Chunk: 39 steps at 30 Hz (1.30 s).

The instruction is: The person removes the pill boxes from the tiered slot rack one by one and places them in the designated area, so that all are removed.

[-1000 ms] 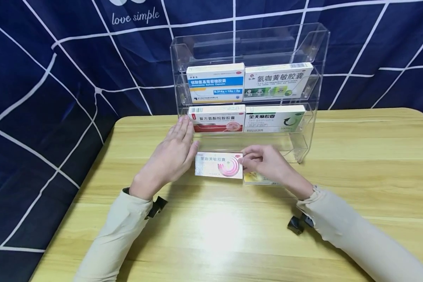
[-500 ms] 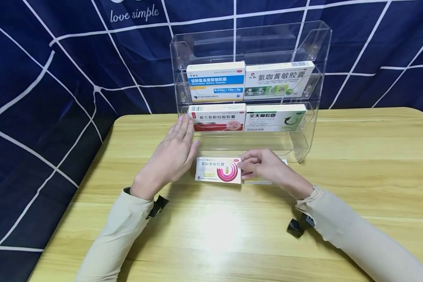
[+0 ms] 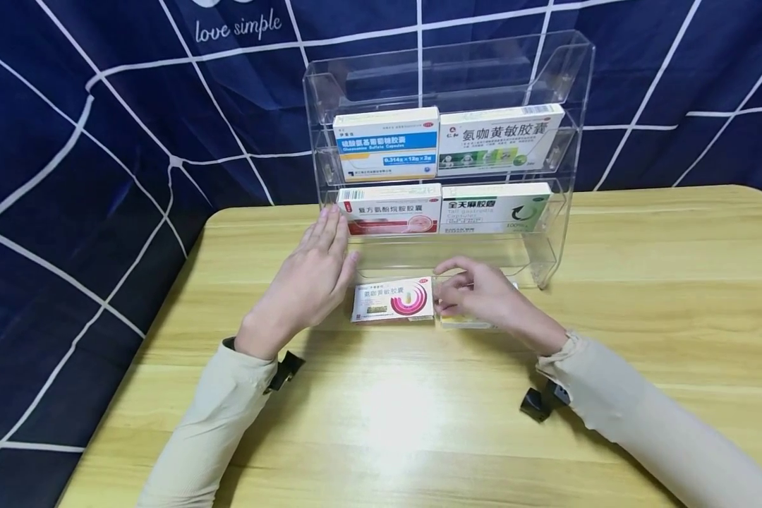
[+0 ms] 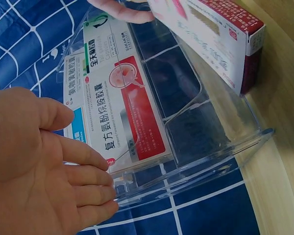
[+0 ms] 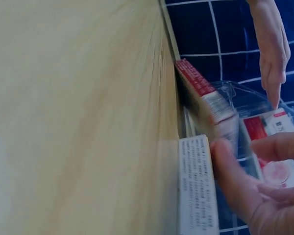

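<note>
In the head view, the left grip [image 3: 307,286] is released, its fingers straight and laid along the left end of the clear rack [image 3: 432,252], beside the red-striped box [image 3: 394,212]. It seems to steady the rack, and a light, even brace serves better there than a shove. The pink-ringed box [image 3: 381,303] is at the rack's lowest front, left of the yellow-edged box [image 3: 465,322], which the right grip [image 3: 482,293] partly covers. Whether the pink-ringed box is fully seated cannot be told.

In the left wrist view, that box appears tilted, with a right fingertip close to its upper corner; contact is unclear. The step looks like adjusting its place, so its lower edge is best kept level and eased along evenly, not pushed from one corner.

In the right wrist view, the right grip looks released: thumb and forefinger stand apart with nothing between them, the thumb just beside where the two lowest boxes meet. A careless sideways nudge could put the yellow-edged box out of line, so a flat fingertip low on the printed face would probably give finer control
</note>
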Motion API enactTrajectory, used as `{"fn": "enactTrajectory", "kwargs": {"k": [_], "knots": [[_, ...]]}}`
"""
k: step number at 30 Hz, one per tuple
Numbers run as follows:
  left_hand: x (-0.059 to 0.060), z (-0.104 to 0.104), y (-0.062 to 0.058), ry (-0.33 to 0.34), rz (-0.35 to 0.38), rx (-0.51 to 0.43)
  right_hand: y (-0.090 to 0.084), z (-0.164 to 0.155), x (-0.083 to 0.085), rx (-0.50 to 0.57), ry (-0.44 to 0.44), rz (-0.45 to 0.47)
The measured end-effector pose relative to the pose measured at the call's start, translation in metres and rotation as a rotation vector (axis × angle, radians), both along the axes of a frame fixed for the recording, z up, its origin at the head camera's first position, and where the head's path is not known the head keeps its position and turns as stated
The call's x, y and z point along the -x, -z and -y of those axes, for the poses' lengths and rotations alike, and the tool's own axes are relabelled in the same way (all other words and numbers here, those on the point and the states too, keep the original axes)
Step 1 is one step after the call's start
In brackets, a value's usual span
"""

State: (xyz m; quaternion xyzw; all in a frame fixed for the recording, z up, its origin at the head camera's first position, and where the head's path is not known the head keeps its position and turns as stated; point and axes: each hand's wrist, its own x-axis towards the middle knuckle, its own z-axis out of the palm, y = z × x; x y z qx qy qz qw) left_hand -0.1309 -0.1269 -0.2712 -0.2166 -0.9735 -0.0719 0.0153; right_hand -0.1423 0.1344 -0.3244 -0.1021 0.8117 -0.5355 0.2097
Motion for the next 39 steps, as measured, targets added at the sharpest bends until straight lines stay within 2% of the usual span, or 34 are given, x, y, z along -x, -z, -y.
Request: {"fn": "enactTrajectory", "kwargs": {"k": [3,6,7,10,14,16,18,21,26,30,39], "knots": [[0.000,0.000,-0.001,-0.002,0.001,-0.003,-0.005,0.003,-0.005,-0.150,-0.042,-0.256],[0.000,0.000,-0.001,-0.002,-0.002,0.002,-0.009,0.015,-0.011,-0.312,-0.123,-0.534],[0.000,0.000,-0.001,-0.002,-0.005,0.003,-0.011,0.021,-0.014,-0.366,-0.161,-0.581],[-0.001,0.000,-0.001,-0.002,-0.014,0.005,-0.013,0.043,-0.022,-0.576,-0.329,-0.667],[-0.002,0.001,0.000,-0.009,-0.019,0.004,-0.012,0.074,-0.033,-0.846,-0.542,-0.662],[-0.003,0.002,0.000,-0.009,-0.024,0.005,-0.010,0.086,-0.037,-0.934,-0.593,-0.675],[-0.003,0.001,0.000,-0.006,-0.030,0.006,-0.009,0.096,-0.040,-0.996,-0.604,-0.685],[-0.004,0.001,0.000,-0.001,-0.037,0.007,-0.007,0.106,-0.041,-1.042,-0.584,-0.730],[-0.003,0.000,0.001,0.007,-0.046,0.012,-0.004,0.112,-0.040,-1.046,-0.467,-0.815],[-0.002,0.000,0.002,0.011,-0.046,0.014,-0.002,0.111,-0.039,-1.045,-0.442,-0.864],[0.000,0.000,0.001,0.014,-0.037,0.010,-0.005,0.101,-0.032,-0.938,-0.391,-0.766]]}}
